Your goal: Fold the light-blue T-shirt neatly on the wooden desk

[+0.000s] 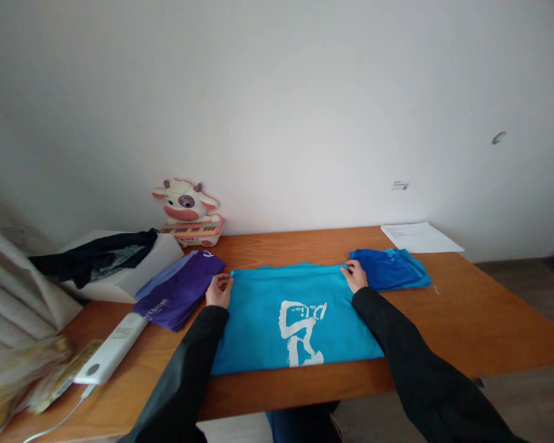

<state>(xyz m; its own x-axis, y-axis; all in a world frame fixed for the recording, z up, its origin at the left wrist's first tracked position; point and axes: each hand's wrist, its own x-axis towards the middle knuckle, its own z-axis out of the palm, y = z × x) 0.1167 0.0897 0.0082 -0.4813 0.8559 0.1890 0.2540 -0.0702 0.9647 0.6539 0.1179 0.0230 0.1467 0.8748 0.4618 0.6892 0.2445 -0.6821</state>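
A bright blue shirt [268,314] with a white print lies flat across the wooden table [489,320], its near edge at the table's front. My left hand [218,290] pinches the shirt's far left corner. My right hand [354,275] pinches its far right corner. Both arms wear black sleeves. A folded darker blue garment [390,269] lies just right of my right hand. A folded purple garment [178,295] lies just left of my left hand.
A cow-shaped toy keyboard [189,215] stands against the white wall. A white box [133,271] with a dark cloth [92,258] on it sits at the left. A white power strip [111,347] lies near the left front. Paper sheets [420,237] rest at the back right.
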